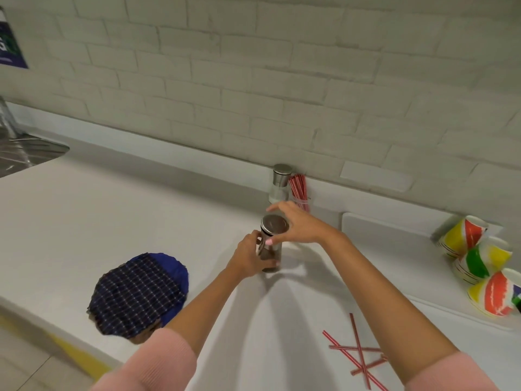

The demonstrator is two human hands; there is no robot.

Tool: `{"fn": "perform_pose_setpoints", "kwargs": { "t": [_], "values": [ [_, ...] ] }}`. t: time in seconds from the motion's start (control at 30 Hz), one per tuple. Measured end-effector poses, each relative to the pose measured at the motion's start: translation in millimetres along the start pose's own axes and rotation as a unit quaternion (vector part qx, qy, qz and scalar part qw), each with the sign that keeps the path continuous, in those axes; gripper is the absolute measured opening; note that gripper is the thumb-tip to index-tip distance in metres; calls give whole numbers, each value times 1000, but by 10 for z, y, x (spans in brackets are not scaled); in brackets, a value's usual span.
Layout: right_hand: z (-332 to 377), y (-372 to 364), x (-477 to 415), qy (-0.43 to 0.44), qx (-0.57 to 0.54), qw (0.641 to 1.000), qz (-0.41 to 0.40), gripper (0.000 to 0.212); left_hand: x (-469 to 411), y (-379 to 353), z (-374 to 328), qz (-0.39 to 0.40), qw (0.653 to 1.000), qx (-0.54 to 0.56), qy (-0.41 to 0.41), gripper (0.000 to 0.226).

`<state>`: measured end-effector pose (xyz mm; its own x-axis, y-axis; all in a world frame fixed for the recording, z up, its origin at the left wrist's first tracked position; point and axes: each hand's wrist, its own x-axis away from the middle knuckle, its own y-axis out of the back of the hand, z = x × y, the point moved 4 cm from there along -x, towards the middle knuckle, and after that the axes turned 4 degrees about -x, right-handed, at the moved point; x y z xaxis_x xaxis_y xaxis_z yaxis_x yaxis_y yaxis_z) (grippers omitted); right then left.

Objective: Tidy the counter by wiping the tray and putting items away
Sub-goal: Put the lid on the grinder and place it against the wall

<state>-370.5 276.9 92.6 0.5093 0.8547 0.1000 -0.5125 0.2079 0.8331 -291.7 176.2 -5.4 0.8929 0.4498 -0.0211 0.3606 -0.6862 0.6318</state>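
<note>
A glass jar of dark grounds (271, 251) with a metal lid (275, 224) stands on the white counter (141, 215). My left hand (249, 256) wraps the jar's body. My right hand (296, 224) grips the lid from the right, fingers curled over its rim. A white tray (394, 249) lies to the right and carries three colourful paper cups (479, 263) on their sides. A blue checked cloth (138, 294) sits at the counter's front edge, left of my arms.
Against the brick wall stand a second metal-lidded jar (279, 183) and a bundle of red-striped straws (299, 190). Several loose red-striped straws (358, 354) lie crossed near the front right. A steel sink drainer (22, 153) is at far left.
</note>
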Motion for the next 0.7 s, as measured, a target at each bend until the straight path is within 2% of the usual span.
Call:
{"fn": "perform_pose_setpoints", "kwargs": {
  "t": [0.07, 0.13, 0.2, 0.4, 0.53, 0.63, 0.7],
  "values": [
    [83, 12, -47, 21, 70, 994, 76, 83, -12, -23, -12, 12, 1000, 10, 4, 64],
    [126, 18, -101, 29, 126, 985, 115, 78, -34, -47, -13, 15, 999, 32, 4, 60],
    [140, 32, -144, 29, 141, 983, 118, 70, -36, -57, 2, 2, 999, 43, 3, 53],
    [222, 86, -160, -1, 121, 990, 72, 69, -43, -79, 40, -11, 998, 58, 11, 52],
    [288, 26, -176, -45, 179, 983, -21, 51, -16, -110, 52, -12, 996, 93, 5, 52],
    [320, -82, -190, -99, 222, 965, -98, 57, 3, -136, 53, -10, 995, 100, -6, 52],
    [287, -56, -182, -137, 232, 960, -77, 68, 2, -138, 57, -10, 995, 102, -3, 57]
  ]
}}
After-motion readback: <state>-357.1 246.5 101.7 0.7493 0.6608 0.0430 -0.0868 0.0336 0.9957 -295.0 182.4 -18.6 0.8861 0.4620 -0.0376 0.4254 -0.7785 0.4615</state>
